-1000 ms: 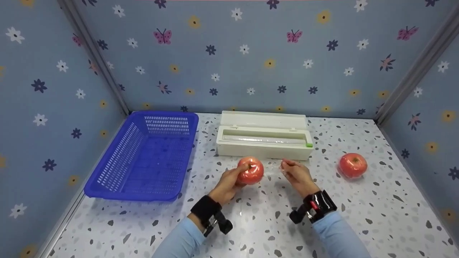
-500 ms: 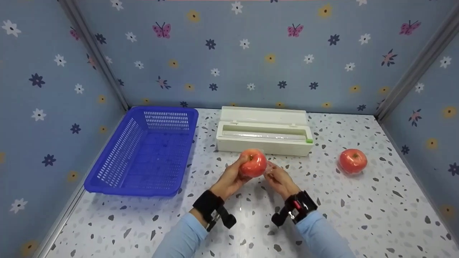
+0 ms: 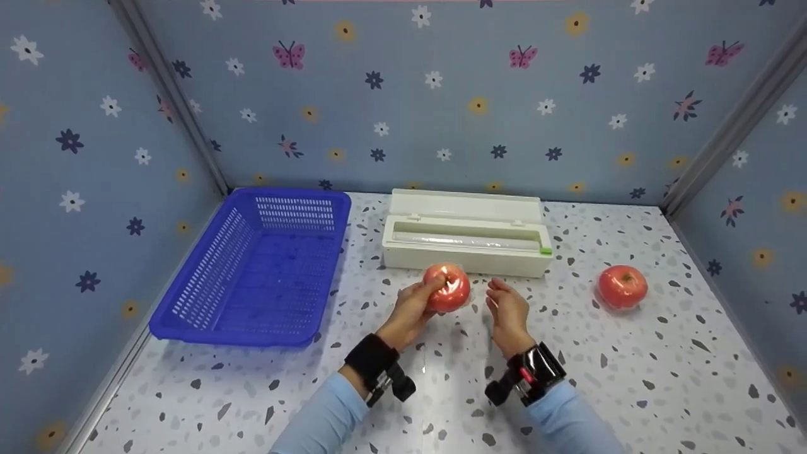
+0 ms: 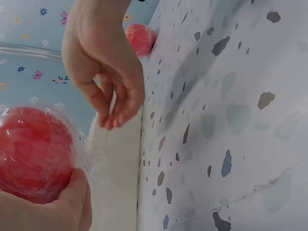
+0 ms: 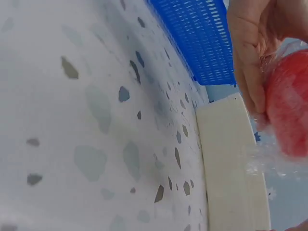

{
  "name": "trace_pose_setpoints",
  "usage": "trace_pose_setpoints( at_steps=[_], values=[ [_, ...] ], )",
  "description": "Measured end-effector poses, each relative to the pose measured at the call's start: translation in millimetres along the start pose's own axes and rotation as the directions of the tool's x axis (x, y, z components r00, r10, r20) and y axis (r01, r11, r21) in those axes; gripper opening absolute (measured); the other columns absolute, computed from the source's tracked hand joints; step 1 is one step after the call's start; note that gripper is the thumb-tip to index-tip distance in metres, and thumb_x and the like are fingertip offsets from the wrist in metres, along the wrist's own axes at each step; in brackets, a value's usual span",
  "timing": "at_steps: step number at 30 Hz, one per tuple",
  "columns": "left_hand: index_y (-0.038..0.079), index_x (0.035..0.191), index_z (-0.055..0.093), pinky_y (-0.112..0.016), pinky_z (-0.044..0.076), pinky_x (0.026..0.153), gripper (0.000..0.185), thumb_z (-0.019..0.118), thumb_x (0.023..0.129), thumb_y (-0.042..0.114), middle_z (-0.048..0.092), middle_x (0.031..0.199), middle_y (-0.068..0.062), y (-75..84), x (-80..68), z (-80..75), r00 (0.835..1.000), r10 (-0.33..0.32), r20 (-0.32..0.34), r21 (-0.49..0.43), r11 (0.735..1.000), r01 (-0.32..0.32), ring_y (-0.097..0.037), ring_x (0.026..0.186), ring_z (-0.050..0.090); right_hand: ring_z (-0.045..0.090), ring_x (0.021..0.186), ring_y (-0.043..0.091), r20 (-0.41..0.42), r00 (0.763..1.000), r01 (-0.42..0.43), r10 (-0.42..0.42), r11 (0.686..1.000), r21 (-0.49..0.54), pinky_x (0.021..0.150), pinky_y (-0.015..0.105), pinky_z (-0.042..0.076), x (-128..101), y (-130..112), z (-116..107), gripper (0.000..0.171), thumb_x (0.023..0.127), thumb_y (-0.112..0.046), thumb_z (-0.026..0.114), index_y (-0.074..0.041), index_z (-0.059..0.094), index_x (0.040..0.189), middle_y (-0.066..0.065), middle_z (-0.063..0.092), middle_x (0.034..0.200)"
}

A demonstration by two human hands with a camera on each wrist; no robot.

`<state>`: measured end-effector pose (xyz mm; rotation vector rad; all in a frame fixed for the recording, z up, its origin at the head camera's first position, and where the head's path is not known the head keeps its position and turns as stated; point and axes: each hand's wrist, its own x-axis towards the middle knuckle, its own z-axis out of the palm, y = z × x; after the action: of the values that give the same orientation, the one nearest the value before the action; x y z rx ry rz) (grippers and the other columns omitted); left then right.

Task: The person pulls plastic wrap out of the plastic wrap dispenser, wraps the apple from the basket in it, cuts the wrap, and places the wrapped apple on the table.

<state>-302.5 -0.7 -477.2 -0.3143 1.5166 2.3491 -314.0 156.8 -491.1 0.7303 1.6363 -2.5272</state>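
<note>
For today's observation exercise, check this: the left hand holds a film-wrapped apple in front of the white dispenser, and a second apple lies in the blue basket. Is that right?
Not quite. The second apple lies on the table, right of the white dispenser; the head view shows it. The blue basket holds no apple. The left hand does hold the film-wrapped apple.

Bright, even overhead light, soft shadows, blurry close-up wrist views.

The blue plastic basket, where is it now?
In the head view, the blue plastic basket sits at the table's left, beside the white rectangular wrap dispenser.
</note>
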Motion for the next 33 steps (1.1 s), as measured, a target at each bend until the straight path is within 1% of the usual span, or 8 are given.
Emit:
trace_pose_setpoints(
  at_steps=[2, 4, 9, 16, 22, 25, 28, 33],
  values=[
    [-0.007, 0.122, 0.046, -0.027, 0.049, 0.088, 0.059, 0.065, 0.082, 0.031, 0.051, 0.124, -0.021, -2.3, 1.7, 2.3, 1.0, -0.004, -0.021, -0.002, 1.0, 0.003, -0.023, 0.104, 0.056, 0.05, 0.116, 0.023, 0.034, 0.995, 0.098, -0.096, 0.995, -0.037, 0.105, 0.032, 0.037, -5.0, -1.0, 1.7, 0.041, 0.091, 0.001, 0.043, 0.007, 0.042, 0.131, 0.023, 0.042, 0.136],
    [-0.008, 0.123, 0.045, -0.029, 0.048, 0.091, 0.059, 0.065, 0.083, 0.03, 0.052, 0.124, -0.022, -3.4, 1.5, 4.4, 1.0, -0.008, -0.027, 0.002, 1.0, 0.008, -0.024, 0.105, 0.057, 0.043, 0.125, 0.027, 0.122, 0.983, 0.145, -0.137, 0.987, -0.064, 0.107, 0.035, 0.034, -9.7, -0.1, 5.9, 0.039, 0.095, -0.007, 0.041, 0.007, 0.042, 0.131, 0.023, 0.042, 0.136],
    [-0.007, 0.126, 0.041, -0.03, 0.05, 0.088, 0.065, 0.066, 0.082, 0.034, 0.051, 0.124, -0.022, -4.2, -2.2, 7.4, 0.999, 0.035, -0.025, 0.059, 0.998, -0.034, -0.024, 0.104, 0.059, 0.051, 0.112, 0.02, 0.227, 0.964, 0.154, -0.135, 0.986, -0.067, 0.099, 0.032, 0.041, -15.4, 6.2, 14.1, 0.038, 0.098, -0.021, 0.037, 0.002, 0.049, 0.125, 0.012, 0.055, 0.122],
    [-0.004, 0.121, 0.039, -0.029, 0.052, 0.084, 0.065, 0.067, 0.08, 0.038, 0.051, 0.12, -0.022, -11.4, -4.9, 4.8, 0.999, 0.04, -0.029, 0.113, 0.993, -0.037, -0.023, 0.099, 0.061, 0.051, 0.104, 0.013, 0.265, 0.964, 0.011, -0.037, 0.995, 0.098, 0.094, 0.025, 0.042, -8.6, 15.0, 12.8, 0.036, 0.1, -0.023, 0.029, 0.002, 0.045, 0.121, 0.003, 0.052, 0.11],
    [-0.005, 0.128, 0.037, -0.037, 0.044, 0.096, 0.071, 0.065, 0.081, 0.041, 0.05, 0.125, -0.021, -16.0, -5.4, 3.9, 1.0, 0.009, -0.009, 0.168, 0.986, -0.007, -0.026, 0.107, 0.057, 0.051, 0.097, 0.014, 0.28, 0.955, -0.166, 0.101, 0.961, 0.219, 0.089, 0.025, 0.044, -2.2, 14.7, 10.0, 0.02, 0.098, -0.018, 0.032, -0.005, 0.047, 0.103, 0.002, 0.05, 0.103],
    [-0.002, 0.134, 0.032, -0.04, 0.04, 0.098, 0.078, 0.07, 0.077, 0.036, 0.046, 0.13, -0.019, -17.2, -8.4, 4.2, 1.0, 0.028, 0.001, 0.287, 0.958, -0.027, -0.027, 0.113, 0.051, 0.055, 0.086, 0.012, 0.249, 0.959, -0.199, 0.135, 0.948, 0.25, 0.082, 0.023, 0.048, -1.2, 12.9, 6.6, 0.019, 0.098, -0.015, 0.032, -0.006, 0.048, 0.095, 0.001, 0.055, 0.092],
    [0.003, 0.133, 0.033, -0.037, 0.043, 0.094, 0.08, 0.076, 0.07, 0.026, 0.042, 0.129, -0.016, -18.6, -11.2, 4.2, 0.994, 0.105, 0.026, 0.399, 0.911, -0.107, -0.026, 0.113, 0.047, 0.057, 0.081, 0.011, 0.242, 0.962, -0.192, 0.13, 0.949, 0.252, 0.078, 0.021, 0.049, -2.1, 10.8, 5.0, 0.02, 0.098, -0.013, 0.031, -0.004, 0.048, 0.094, 0.002, 0.057, 0.087],
    [0.008, 0.127, 0.042, -0.031, 0.046, 0.086, 0.075, 0.08, 0.065, 0.027, 0.047, 0.122, -0.01, -19.3, -13.4, 3.6, 0.979, 0.198, 0.054, 0.484, 0.852, -0.199, -0.023, 0.109, 0.048, 0.057, 0.089, 0.013, 0.242, 0.961, -0.193, 0.137, 0.955, 0.226, 0.085, 0.022, 0.048, -3.7, 8.7, 3.9, 0.019, 0.097, -0.013, 0.034, -0.003, 0.05, 0.102, 0.003, 0.056, 0.097]
  ],
)
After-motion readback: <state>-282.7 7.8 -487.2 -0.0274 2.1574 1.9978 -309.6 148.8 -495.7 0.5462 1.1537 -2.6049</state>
